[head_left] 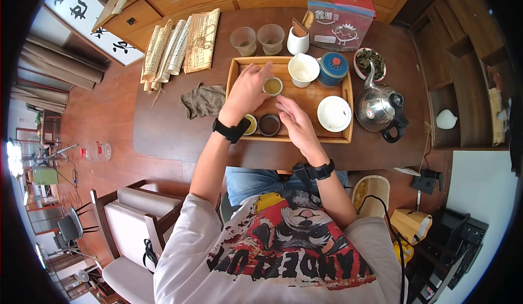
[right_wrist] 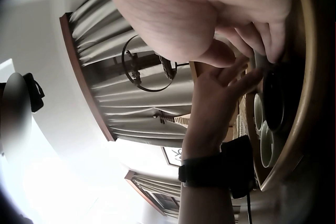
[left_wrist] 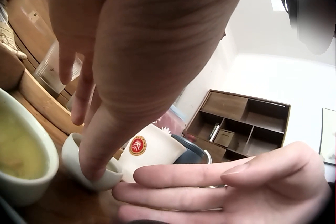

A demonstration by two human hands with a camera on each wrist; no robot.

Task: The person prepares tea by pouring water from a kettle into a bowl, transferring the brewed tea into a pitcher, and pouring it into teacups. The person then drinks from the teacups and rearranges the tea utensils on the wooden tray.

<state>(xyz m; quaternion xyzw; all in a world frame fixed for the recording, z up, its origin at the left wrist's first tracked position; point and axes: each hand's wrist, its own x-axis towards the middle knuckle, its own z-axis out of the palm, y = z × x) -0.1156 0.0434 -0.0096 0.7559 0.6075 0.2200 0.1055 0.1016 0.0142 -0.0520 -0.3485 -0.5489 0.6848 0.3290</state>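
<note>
In the head view my left hand (head_left: 248, 89) reaches over the left part of a wooden tray (head_left: 234, 75), thumb and fingers about a small white tea cup (head_left: 273, 87) with yellowish tea. The left wrist view has the thumb at that cup's rim (left_wrist: 73, 163); the index fingertip is hidden. My right hand (head_left: 297, 121) lies just right of the cup, its fingers straight and fingertips close to it. Nearer me on the tray stand another tea-filled cup (head_left: 250, 124) and a dark cup (head_left: 269, 124). A white pitcher (head_left: 303, 71) stands behind, right of the held cup.
On the tray's right are a blue tin (head_left: 333, 69) and a white round dish (head_left: 334, 114). Beyond it stand a steel kettle (head_left: 376, 108) and a bowl of leaves (head_left: 370, 63). A grey cloth (head_left: 202, 100) lies left; two clear cups (head_left: 271, 38) stand behind, near rolled bamboo slips (head_left: 169, 48).
</note>
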